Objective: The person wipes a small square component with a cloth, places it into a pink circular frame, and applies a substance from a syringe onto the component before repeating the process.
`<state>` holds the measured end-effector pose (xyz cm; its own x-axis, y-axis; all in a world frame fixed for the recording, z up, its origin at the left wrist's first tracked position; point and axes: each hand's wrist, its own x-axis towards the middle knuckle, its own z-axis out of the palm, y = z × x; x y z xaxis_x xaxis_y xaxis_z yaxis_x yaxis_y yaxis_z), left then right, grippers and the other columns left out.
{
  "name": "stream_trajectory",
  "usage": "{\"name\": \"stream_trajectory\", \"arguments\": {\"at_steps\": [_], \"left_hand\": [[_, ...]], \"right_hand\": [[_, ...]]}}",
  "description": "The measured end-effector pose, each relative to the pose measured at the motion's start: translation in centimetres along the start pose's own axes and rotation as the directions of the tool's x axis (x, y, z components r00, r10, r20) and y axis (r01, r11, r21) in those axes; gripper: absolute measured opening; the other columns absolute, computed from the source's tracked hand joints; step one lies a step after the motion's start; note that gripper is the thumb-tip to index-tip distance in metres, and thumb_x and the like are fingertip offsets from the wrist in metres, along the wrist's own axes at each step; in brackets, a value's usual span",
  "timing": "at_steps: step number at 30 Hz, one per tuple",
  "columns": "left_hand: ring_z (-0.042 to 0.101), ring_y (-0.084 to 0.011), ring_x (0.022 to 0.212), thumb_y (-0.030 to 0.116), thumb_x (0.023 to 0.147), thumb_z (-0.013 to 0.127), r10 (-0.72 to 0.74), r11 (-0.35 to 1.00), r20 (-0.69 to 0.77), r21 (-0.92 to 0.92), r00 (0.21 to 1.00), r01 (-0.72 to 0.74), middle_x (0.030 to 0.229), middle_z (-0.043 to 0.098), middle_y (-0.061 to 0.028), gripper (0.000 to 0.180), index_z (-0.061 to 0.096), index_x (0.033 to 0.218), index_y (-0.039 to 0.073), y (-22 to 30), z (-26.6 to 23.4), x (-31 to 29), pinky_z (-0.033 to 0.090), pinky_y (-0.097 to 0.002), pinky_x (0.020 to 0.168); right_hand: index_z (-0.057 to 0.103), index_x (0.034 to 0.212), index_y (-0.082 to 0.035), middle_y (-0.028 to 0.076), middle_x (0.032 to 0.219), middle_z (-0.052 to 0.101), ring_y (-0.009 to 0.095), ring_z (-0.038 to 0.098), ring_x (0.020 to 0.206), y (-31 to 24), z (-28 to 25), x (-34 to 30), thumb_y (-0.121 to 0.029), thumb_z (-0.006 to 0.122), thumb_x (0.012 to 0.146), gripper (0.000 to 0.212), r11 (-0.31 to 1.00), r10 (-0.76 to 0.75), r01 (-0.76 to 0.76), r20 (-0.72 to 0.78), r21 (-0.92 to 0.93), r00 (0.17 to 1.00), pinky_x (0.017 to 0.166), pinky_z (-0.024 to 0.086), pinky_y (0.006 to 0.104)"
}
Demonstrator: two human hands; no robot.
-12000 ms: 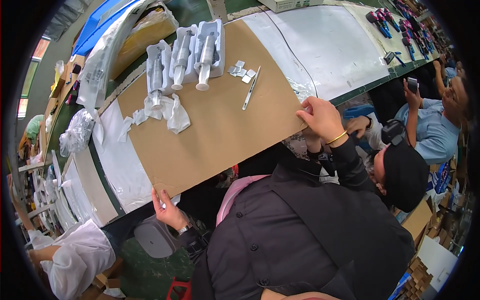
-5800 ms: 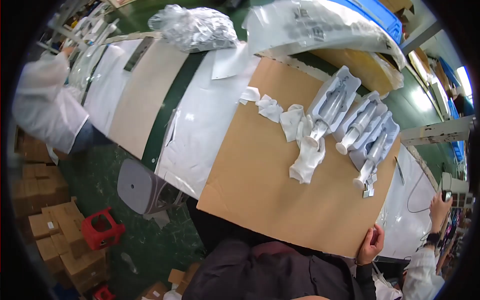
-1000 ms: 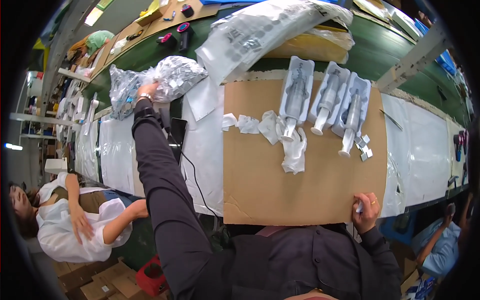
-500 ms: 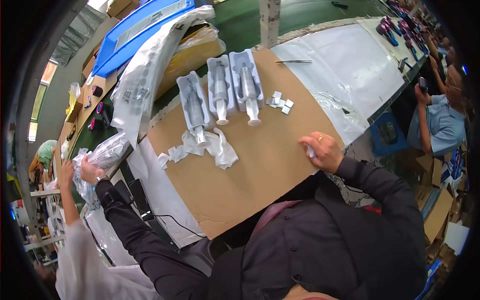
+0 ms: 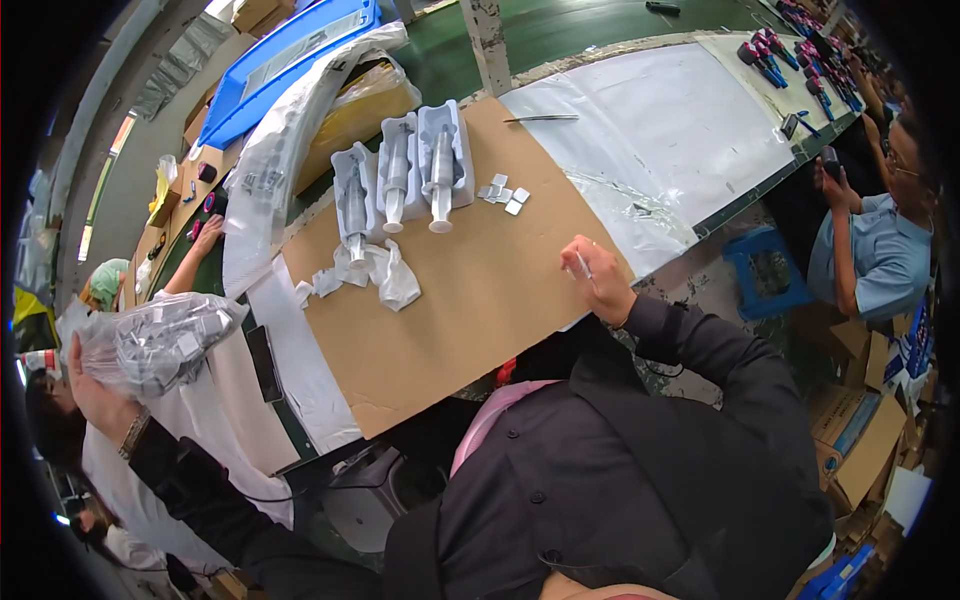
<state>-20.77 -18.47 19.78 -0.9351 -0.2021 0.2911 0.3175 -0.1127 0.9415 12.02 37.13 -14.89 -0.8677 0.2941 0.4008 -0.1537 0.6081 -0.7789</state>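
Observation:
At the far left, my left hand [image 5: 100, 405] grips a clear plastic bag [image 5: 165, 345] filled with small grey and white parts I cannot make out. My right hand [image 5: 600, 283] is half closed over the cardboard sheet's [image 5: 470, 320] right edge. A small, thin white piece [image 5: 584, 267] sticks out between its fingers. Three large syringes, a left [image 5: 353, 210], a middle [image 5: 396, 170] and a right one [image 5: 441, 172], lie in white moulded trays on the cardboard. Below them are crumpled white tissues [image 5: 397, 283]. Several small white squares [image 5: 506, 194] lie right of the trays.
Tweezers [image 5: 542, 118] rest near the cardboard's top edge. A blue bin [image 5: 225, 115] and plastic sheeting [image 5: 255, 200] stand back left. A co-worker's hand [image 5: 208, 238] reaches over the bench at left. At right, a person in a blue shirt [image 5: 868, 245] stands by a blue stool [image 5: 765, 275].
My left hand has moved outward to the left with the bag, away from the other person's hand. My right hand has turned, fingers raised, still with the white piece. The view has shifted.

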Motion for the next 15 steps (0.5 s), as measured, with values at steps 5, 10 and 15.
{"name": "stream_trajectory", "arguments": {"at_steps": [5,10,15], "left_hand": [[0.061,-0.0312,0.119,0.02,0.103,0.048,-0.25,0.96,0.18,-0.086,0.951,0.268,0.13,0.063,-0.0201,0.038,0.055,0.132,-0.003,5.2,5.5,-5.8,0.047,-0.0456,0.107],[0.067,-0.0301,0.108,0.019,0.101,0.05,-0.194,0.967,0.426,-0.068,0.884,0.245,0.118,0.07,-0.0177,0.031,0.064,0.121,0.0,3.1,16.3,-12.0,0.053,-0.0432,0.1],[0.071,-0.0295,0.093,0.016,0.097,0.058,-0.386,0.756,0.693,-0.141,0.609,0.639,0.105,0.073,-0.0159,0.023,0.066,0.108,-0.001,0.0,31.0,-17.7,0.057,-0.0415,0.09]], "right_hand": [[0.066,0.097,-0.003,-0.002,0.07,0.053,0.006,0.055,0.072,-0.5,-5.1,5.2,-0.031,0.053,0.105,0.032,0.768,0.45,-0.492,0.202,0.41,0.87,0.063,0.046,0.0274],[0.071,0.108,-0.005,0.016,0.096,0.072,0.031,0.069,0.085,7.6,-7.5,16.1,-0.028,0.061,0.097,0.027,0.962,-0.079,0.09,0.05,-0.258,0.996,0.08,0.054,0.0384],[0.07,0.109,-0.008,0.017,0.102,0.072,0.036,0.068,0.097,12.3,-7.2,20.8,-0.024,0.062,0.094,0.024,0.823,0.074,-0.009,0.092,-0.568,0.993,0.084,0.053,0.0429]]}}
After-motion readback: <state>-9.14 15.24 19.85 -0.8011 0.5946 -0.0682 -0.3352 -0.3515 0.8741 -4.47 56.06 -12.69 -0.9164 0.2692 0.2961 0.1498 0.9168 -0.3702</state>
